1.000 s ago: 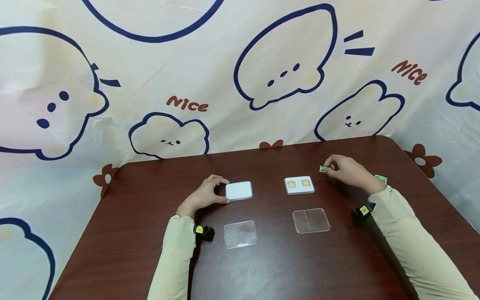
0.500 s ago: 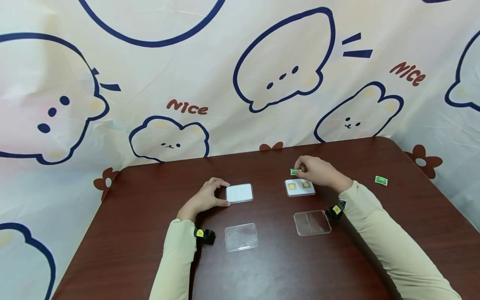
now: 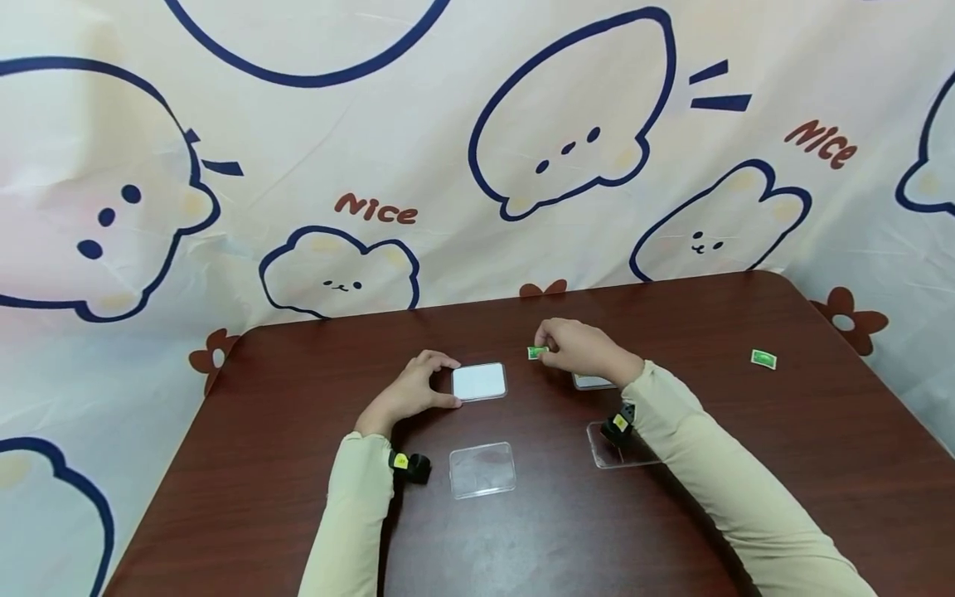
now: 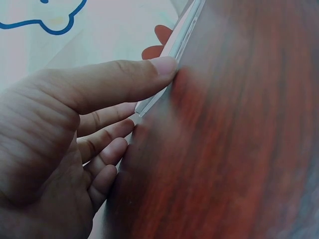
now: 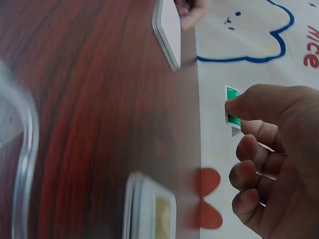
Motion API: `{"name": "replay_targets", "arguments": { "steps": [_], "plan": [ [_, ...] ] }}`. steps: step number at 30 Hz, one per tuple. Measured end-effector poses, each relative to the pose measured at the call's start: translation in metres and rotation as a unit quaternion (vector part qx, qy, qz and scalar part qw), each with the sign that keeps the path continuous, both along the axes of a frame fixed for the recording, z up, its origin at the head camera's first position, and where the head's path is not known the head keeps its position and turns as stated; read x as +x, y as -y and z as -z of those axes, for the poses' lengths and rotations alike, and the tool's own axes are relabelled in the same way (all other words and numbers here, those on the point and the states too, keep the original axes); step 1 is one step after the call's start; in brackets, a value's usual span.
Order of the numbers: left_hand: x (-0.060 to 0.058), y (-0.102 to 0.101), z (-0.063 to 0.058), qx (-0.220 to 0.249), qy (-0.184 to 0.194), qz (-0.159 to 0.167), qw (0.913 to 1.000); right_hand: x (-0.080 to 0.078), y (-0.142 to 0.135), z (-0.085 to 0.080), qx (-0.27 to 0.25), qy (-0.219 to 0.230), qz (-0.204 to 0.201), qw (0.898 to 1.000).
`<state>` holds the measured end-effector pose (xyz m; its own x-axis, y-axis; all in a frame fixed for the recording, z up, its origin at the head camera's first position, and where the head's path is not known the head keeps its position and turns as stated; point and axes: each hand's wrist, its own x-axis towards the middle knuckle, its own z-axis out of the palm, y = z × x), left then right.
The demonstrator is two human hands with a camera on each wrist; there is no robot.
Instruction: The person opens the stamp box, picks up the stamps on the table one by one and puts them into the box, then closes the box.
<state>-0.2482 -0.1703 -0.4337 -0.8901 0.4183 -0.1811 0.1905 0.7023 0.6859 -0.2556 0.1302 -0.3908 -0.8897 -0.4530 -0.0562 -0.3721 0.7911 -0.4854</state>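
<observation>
My right hand (image 3: 585,347) pinches a green stamp (image 3: 536,353) between thumb and forefinger, above the table at the back. In the right wrist view the stamp's serrated white edge shows. My left hand (image 3: 406,392) holds a clear flat case with a white insert (image 3: 480,381) at its left end, thumb on the near side, forefinger on the far side. A second case (image 3: 591,382), mostly hidden under the right hand, shows a white insert and a gold square in the right wrist view. Another green stamp (image 3: 764,359) lies at the far right.
One clear lid (image 3: 482,470) lies in front of the white case. A second clear lid (image 3: 593,441) lies partly under the right wrist and sleeve. Behind the brown table (image 3: 246,464) hangs a cartoon-printed cloth (image 3: 440,257).
My right hand has carried the stamp leftward, past the case with gold squares and towards the white case. The left hand and its case have stayed in place.
</observation>
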Motion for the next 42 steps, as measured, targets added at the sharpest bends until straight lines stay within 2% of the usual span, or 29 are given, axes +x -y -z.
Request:
{"name": "replay_targets", "arguments": {
  "steps": [10, 23, 33, 42],
  "plan": [
    [-0.004, -0.004, 0.0, -0.004, -0.004, 0.002, 1.0, 0.003, 0.042, 0.004, 0.013, -0.016, -0.029, 0.999],
    [-0.006, 0.002, -0.002, -0.001, -0.009, -0.007, 0.9999, -0.002, 0.089, 0.005, 0.037, -0.003, -0.058, 0.998],
    [-0.003, 0.001, 0.0, 0.002, -0.004, -0.003, 1.0, -0.003, 0.097, 0.019, 0.05, 0.005, -0.058, 0.997],
    [-0.002, 0.0, 0.001, -0.003, -0.013, -0.002, 0.9999, -0.004, 0.1, 0.026, 0.057, -0.011, -0.058, 0.997]
  ]
}}
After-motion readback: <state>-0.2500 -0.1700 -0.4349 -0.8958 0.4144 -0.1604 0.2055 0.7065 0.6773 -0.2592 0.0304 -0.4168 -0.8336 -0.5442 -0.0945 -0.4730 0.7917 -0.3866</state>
